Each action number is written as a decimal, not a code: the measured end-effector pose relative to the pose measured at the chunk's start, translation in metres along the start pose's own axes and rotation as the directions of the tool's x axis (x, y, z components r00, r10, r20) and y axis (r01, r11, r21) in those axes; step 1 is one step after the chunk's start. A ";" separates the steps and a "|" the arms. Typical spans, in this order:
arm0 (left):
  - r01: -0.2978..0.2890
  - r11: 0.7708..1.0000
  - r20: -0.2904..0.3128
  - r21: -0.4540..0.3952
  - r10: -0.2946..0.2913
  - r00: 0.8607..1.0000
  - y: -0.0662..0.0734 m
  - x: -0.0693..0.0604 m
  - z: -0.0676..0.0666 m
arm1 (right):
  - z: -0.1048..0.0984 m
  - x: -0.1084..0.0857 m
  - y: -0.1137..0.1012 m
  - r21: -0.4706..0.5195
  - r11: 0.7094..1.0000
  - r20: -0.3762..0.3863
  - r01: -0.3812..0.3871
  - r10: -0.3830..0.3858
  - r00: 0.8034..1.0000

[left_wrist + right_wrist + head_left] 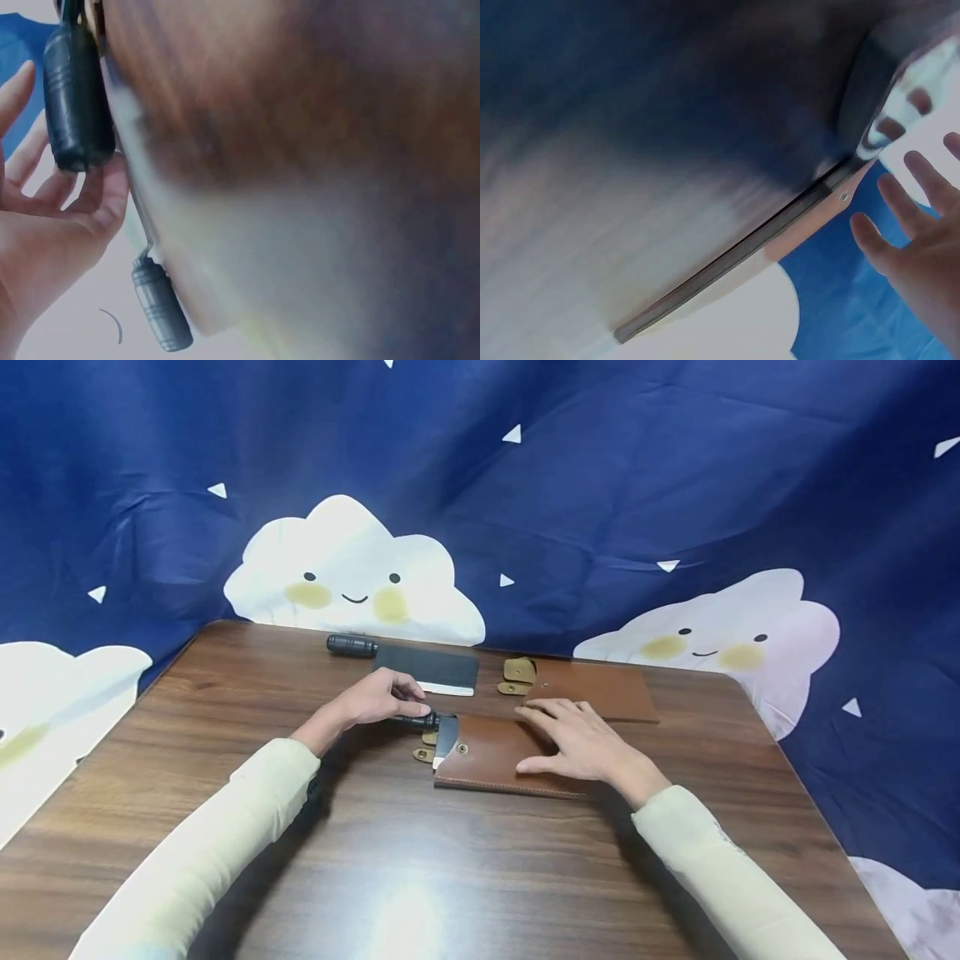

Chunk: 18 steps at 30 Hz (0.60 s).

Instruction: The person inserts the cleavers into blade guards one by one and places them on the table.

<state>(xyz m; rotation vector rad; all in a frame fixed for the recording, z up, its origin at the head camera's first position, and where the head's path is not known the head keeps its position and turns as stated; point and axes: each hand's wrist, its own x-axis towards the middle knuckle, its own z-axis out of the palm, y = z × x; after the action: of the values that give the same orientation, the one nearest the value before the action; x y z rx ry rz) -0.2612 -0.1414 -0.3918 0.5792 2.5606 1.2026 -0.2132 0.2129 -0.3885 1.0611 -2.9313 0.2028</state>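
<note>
A cleaver with a black ribbed handle [429, 721] lies on the table, its blade [446, 737] mostly inside a glossy brown leather sheath [487, 764]. My left hand [375, 697] is at the handle, fingers loosely bent; the left wrist view shows the whole handle [79, 105] in front of the hand, not wrapped by the fingers. Whether a fingertip touches it I cannot tell. My right hand [581, 743] is spread over the sheath's right part. In the right wrist view, its fingers [907, 206] appear apart from the leather.
Behind, a second cleaver [427, 666] with a dark blade and black handle lies at the table's far edge. A second brown sheath [596, 691] with tan straps [517, 670] lies to its right. A blue cloud-patterned curtain [570, 510] hangs behind the wooden table [315, 877].
</note>
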 end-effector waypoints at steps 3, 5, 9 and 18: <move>0.003 1.000 -0.049 -0.014 -0.004 0.999 -0.002 0.003 -0.007 | -0.005 0.002 0.011 0.004 1.000 -0.058 -0.009 0.009 0.998; 0.009 1.000 -0.082 -0.019 -0.011 0.997 -0.003 0.006 -0.011 | -0.006 0.002 0.019 0.015 1.000 -0.100 -0.013 0.015 0.995; 0.032 0.999 -0.128 -0.037 -0.036 0.991 -0.008 0.013 -0.022 | -0.009 0.006 0.036 0.055 0.999 -0.178 0.000 0.010 0.984; 0.016 0.998 -0.230 -0.061 -0.030 0.973 -0.024 0.023 -0.047 | -0.013 0.020 0.063 0.082 0.996 -0.198 -0.033 0.049 0.979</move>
<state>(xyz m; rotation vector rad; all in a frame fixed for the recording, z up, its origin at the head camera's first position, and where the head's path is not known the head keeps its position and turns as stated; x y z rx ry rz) -0.3055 -0.1764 -0.3827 0.4170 2.6996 1.4073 -0.2691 0.2496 -0.3814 0.9293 -2.7865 0.4029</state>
